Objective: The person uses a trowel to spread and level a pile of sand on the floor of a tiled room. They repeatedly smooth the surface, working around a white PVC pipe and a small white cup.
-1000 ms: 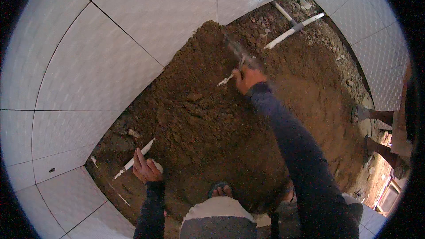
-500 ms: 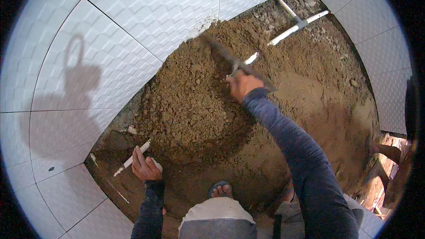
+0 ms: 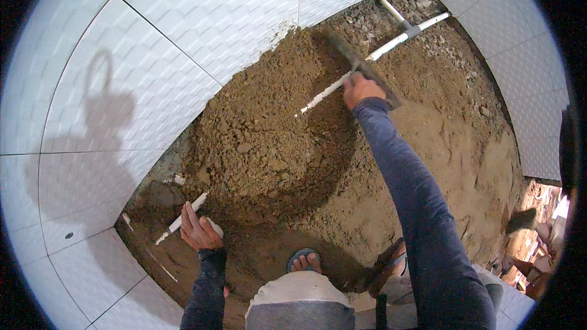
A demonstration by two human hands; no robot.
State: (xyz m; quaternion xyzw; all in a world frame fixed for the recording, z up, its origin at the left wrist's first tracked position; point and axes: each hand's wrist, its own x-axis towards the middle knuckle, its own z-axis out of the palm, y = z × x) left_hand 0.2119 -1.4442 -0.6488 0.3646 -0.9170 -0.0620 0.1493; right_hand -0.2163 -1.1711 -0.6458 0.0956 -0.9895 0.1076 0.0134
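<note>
My right hand (image 3: 364, 90) is closed around the handle of a long flat plastering trowel (image 3: 340, 46). The blade slants across the brown sandy mix, over a partly buried white pipe (image 3: 324, 95). To its left, a loose mound of this sand mix (image 3: 257, 140) rises against the tiled wall. At lower left, my left hand (image 3: 200, 230) lies with fingers stretched out, against or just beside a short white pipe (image 3: 178, 223). A pale rounded thing (image 3: 215, 227) shows beside its thumb; what it is I cannot tell.
Pale patterned wall tiles (image 3: 183, 18) enclose the floor. A grey pipe tee (image 3: 413, 31) joins white pipes at the far right. My sandalled foot (image 3: 304, 263) stands near the mound. At right, another person's hand (image 3: 543, 232) appears beside a dark flat object (image 3: 520, 222).
My right hand has swept the trowel rightward, away from the tiled wall, and more of the white pipe shows. My left hand stays put. The other person's limbs at right have shifted.
</note>
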